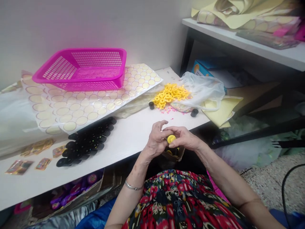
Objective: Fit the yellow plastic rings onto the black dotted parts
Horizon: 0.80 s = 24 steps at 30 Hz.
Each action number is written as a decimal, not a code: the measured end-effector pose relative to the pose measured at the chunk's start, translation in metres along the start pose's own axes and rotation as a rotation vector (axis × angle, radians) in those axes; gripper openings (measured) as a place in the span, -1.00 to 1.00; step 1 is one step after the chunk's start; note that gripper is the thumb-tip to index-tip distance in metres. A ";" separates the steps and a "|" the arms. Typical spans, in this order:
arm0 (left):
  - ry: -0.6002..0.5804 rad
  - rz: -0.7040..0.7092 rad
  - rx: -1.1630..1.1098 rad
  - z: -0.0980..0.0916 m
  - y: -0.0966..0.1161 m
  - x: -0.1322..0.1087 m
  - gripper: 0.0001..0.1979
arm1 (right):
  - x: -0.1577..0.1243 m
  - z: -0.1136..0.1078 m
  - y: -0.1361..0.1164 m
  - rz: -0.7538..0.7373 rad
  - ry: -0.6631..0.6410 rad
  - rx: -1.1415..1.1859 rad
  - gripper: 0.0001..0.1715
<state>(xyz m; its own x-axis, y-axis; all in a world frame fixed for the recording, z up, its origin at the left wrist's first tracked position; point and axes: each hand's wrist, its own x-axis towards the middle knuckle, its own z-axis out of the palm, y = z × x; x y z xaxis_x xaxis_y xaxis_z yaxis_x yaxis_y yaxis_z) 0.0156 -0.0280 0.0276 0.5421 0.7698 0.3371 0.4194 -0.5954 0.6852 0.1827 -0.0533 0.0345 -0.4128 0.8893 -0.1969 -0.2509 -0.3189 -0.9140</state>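
Just beyond the table's front edge, my left hand [156, 140] and my right hand [186, 138] meet around a small round yellow plastic piece [171, 139]. My right thumb presses against its lower side, and the fingers of my left hand curl in from the other side. What lies under the piece is hidden by my fingers. Below my hands is an open carton [181, 153] holding dark and yellow parts. Beyond them on the table lies a heap of yellow plastic pieces [170, 93], with a short black cylinder [152, 105] on its left and another black cylinder [194, 112] on its right.
Rows of black cylindrical parts [87, 143] lie on the white table [128, 133]. A pink basket [95, 86] rests on sticker sheets [92, 111]. Small printed packets [19, 167] lie front left. A plastic bag [205, 86] and a raised shelf [250, 43] are at the right.
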 end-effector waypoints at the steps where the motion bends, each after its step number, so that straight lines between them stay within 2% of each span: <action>1: -0.011 0.018 0.027 0.001 0.000 0.000 -0.79 | 0.000 0.000 -0.001 0.009 -0.020 -0.006 -0.29; 4: -0.035 0.046 0.035 0.004 0.001 -0.001 -0.76 | -0.002 -0.002 -0.002 -0.012 -0.059 -0.034 -0.23; 9: -0.095 -0.025 -0.105 0.000 0.008 -0.001 -0.76 | -0.009 -0.008 0.001 -0.064 -0.051 -0.017 -0.20; 11: -0.077 -0.043 -0.166 -0.002 0.012 0.000 -0.79 | -0.011 -0.009 0.003 -0.092 -0.041 -0.012 -0.16; 13: -0.036 -0.044 -0.231 -0.002 0.015 0.001 -0.79 | -0.014 -0.008 0.003 -0.161 0.037 -0.006 -0.26; 16: 0.014 -0.074 -0.270 0.001 0.015 0.002 -0.77 | -0.017 -0.006 0.001 -0.283 0.215 -0.028 -0.52; 18: 0.020 -0.119 -0.279 0.004 0.014 0.001 -0.77 | -0.018 -0.005 0.000 -0.343 0.288 -0.065 -0.67; 21: -0.024 -0.141 -0.331 0.007 0.017 0.001 -0.81 | -0.019 -0.006 -0.001 -0.373 0.306 -0.105 -0.82; 24: -0.071 -0.133 -0.359 0.009 0.022 0.001 -0.85 | -0.019 -0.008 0.000 -0.350 0.286 -0.127 -0.83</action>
<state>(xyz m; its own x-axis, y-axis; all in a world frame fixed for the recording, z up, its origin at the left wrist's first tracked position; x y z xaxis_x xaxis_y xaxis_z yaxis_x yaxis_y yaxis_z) 0.0320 -0.0429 0.0369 0.5546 0.8094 0.1932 0.2151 -0.3637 0.9063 0.1973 -0.0679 0.0356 -0.0604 0.9965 0.0570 -0.2156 0.0427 -0.9755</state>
